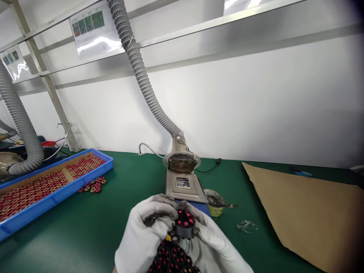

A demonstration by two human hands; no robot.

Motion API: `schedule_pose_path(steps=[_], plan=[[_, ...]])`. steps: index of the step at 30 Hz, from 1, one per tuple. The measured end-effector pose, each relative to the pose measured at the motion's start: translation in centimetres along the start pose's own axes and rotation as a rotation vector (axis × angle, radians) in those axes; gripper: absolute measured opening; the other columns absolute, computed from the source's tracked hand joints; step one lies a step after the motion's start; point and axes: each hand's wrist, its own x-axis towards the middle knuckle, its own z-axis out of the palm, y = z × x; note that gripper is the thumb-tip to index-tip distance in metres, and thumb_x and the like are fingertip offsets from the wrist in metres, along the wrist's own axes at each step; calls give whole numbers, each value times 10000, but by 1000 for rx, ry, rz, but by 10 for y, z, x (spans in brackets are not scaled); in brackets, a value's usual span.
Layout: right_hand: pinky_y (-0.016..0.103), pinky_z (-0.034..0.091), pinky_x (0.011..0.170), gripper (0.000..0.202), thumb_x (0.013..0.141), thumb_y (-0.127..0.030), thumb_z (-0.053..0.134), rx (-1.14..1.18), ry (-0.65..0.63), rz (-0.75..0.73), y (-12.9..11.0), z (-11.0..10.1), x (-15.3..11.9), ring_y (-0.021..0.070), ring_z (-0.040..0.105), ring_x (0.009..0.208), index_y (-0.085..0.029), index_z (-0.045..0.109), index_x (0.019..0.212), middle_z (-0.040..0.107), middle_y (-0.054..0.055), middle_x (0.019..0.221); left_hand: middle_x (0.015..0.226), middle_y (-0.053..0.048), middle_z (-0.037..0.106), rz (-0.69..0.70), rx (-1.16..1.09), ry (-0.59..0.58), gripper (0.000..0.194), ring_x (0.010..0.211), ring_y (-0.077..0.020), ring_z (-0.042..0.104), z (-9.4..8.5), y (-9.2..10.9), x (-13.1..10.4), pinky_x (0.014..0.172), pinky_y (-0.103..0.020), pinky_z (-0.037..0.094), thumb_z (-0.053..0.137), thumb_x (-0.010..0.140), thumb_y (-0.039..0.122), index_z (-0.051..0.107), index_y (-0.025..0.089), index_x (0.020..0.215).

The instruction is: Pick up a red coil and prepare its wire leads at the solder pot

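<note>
Both gloved hands, left hand (148, 231) and right hand (212, 237), have a closed grip on one small round coil part (184, 224) just above a dark rack (173, 259) of similar parts. Looks early-ish: the blue tray (61, 191) on the table (127, 197) seems nearly full, with a few loose ones (92, 185) beside it.

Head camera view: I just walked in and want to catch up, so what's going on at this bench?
A person in white gloves holds a small dark round part with red inserts between the left hand and right hand, above a dark fixture of similar red pieces. Just behind stands a metal unit under a fume hose. A blue tray of red parts lies to the left, brown paper to the right.
</note>
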Motion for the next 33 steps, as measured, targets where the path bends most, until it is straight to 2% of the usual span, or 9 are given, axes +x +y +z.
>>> schedule_pose_path(steps=[4, 7, 10, 12, 14, 19, 25, 29, 33], plan=[[332, 561, 619, 353, 556, -279, 790, -240, 207, -267, -2, 8, 1, 245, 664, 716, -195, 662, 875, 700, 77, 815, 828, -13, 634, 211, 30, 142, 122, 988, -200, 544, -4, -2, -5, 892, -267, 404, 561, 775, 191, 645, 237, 699], [312, 555, 698, 302, 634, -178, 726, -531, 414, -590, 0, 18, -8, 223, 651, 817, -233, 632, 915, 678, 54, 932, 1010, -2, 635, 57, -99, 179, 136, 1034, -186, 534, -6, -2, -2, 855, -214, 423, 622, 745, 211, 654, 265, 865], [297, 523, 813, 350, 689, -67, 639, -925, 351, -910, 5, 22, -17, 208, 599, 964, -228, 590, 996, 607, 60, 1067, 1089, -67, 620, -212, -341, -52, 362, 1034, -224, 545, 6, -4, 1, 877, -266, 434, 660, 717, 281, 593, 220, 1068], [309, 488, 883, 412, 709, -42, 601, -1130, 231, -1045, 7, 23, -20, 218, 549, 1044, -204, 552, 1085, 560, 78, 1122, 1017, -87, 648, -242, -477, -34, 299, 997, -242, 566, 19, -9, 1, 886, -306, 438, 638, 735, 326, 630, 181, 996], [321, 465, 914, 430, 722, -37, 582, -1178, 213, -1081, 10, 26, -20, 221, 517, 1076, -191, 527, 1120, 530, 80, 1142, 931, -75, 675, -179, -573, 127, 216, 937, -230, 593, 30, -15, 0, 846, -281, 462, 652, 716, 336, 671, 169, 852], [329, 497, 831, 320, 694, -9, 614, -941, 569, -1012, 13, 42, -18, 197, 567, 958, -186, 559, 955, 562, 61, 1054, 880, -26, 699, -6, -701, 362, 162, 911, -209, 617, 26, -14, 2, 861, -273, 475, 718, 655, 336, 683, 215, 756], [385, 505, 795, 306, 671, -35, 641, -885, 590, -1002, 13, 41, -19, 227, 583, 930, -195, 562, 921, 607, 62, 1030, 793, -67, 699, -271, -361, 233, 170, 749, -180, 636, 21, -6, 5, 696, -214, 507, 702, 622, 158, 687, 159, 792], [405, 508, 793, 364, 667, -56, 633, -921, 497, -951, 11, 36, -22, 233, 573, 934, -252, 547, 961, 601, 48, 1026, 690, -10, 682, -73, -445, 443, 53, 735, -161, 632, 26, -10, 2, 699, -210, 508, 706, 632, 174, 673, 190, 670], [438, 483, 837, 391, 675, -13, 606, -878, 489, -917, 10, 39, -22, 232, 568, 939, -264, 546, 968, 595, 43, 1031, 857, -9, 696, 16, -528, 346, 182, 805, -168, 633, 20, -4, 1, 701, -200, 516, 726, 644, 229, 680, 230, 820]])
